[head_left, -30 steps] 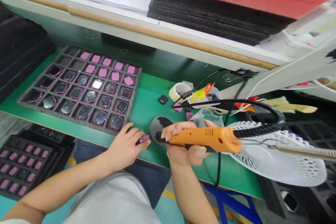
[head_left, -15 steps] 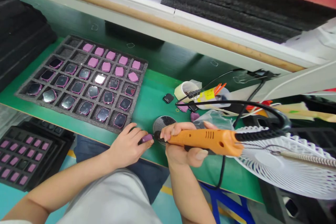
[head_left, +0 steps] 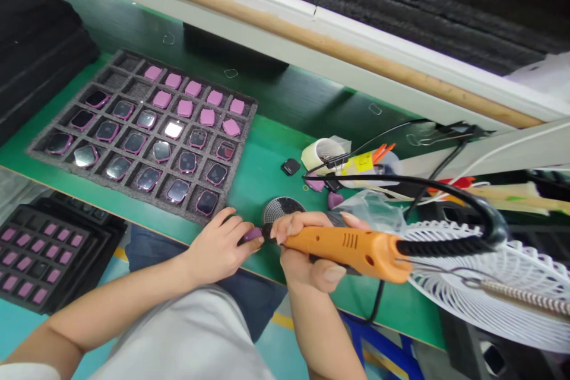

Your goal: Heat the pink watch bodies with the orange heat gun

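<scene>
Between the fingers of my left hand [head_left: 225,246] is a purple smartwatch case [head_left: 252,234], held edge-on near the bench's front edge. My right hand [head_left: 307,243] is wrapped round an orange electric screwdriver [head_left: 342,246], which lies nearly level with its dark tip pointing left. That tip meets or nearly meets the watch case; the exact contact is too small to tell. Behind the tip sits a round perforated metal disc [head_left: 281,206], partly covered by my right hand. To the left, a grey foam tray [head_left: 133,185] holds several purple watch cases, some screen up, some back up.
On the green bench [head_left: 271,142] lie a small black watch case [head_left: 291,166], a tape roll [head_left: 318,153] and a clear plastic bag [head_left: 374,208]. A black cable [head_left: 445,181] arches to the screwdriver. A white fan guard [head_left: 481,291] stands right; stacked foam trays [head_left: 40,59] stand left.
The camera view has shifted slightly, moving the tray and bench items a little rightward in the picture. Both hands keep their grips, with the screwdriver tip still at the watch case.
</scene>
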`<action>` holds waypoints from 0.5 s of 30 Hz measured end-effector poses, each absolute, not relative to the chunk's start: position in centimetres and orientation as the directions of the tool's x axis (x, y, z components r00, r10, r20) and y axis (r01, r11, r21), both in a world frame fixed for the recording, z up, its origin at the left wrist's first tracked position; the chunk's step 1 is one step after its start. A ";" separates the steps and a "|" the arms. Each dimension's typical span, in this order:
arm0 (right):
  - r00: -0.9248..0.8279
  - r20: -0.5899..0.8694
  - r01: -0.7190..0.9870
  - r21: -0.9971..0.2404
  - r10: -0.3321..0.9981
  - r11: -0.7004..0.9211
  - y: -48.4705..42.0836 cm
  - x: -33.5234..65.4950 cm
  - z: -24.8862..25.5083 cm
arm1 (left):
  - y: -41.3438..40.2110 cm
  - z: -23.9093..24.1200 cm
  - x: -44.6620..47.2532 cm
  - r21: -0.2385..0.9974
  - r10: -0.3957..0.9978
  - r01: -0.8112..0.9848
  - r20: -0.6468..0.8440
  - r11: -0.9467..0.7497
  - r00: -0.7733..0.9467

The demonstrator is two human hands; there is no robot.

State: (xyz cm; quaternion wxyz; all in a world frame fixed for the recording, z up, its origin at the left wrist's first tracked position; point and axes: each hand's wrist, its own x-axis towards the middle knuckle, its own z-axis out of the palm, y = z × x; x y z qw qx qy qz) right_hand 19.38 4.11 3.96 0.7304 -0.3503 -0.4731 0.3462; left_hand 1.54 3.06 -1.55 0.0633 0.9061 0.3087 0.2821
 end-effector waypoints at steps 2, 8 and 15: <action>0.299 0.447 -0.164 -0.846 0.843 0.507 3.9 19.4 3.7 | 3.0 -1.6 1.6 0.295 0.595 0.519 0.471 -0.802 0.651; 0.232 0.431 -0.149 -0.870 0.872 0.470 3.6 19.7 3.2 | 3.0 -1.7 1.9 0.296 0.598 0.522 0.475 -0.800 0.646; 0.241 0.468 -0.101 -0.859 0.850 0.501 3.9 19.5 2.5 | 2.9 -1.7 2.0 0.276 0.596 0.534 0.482 -0.799 0.642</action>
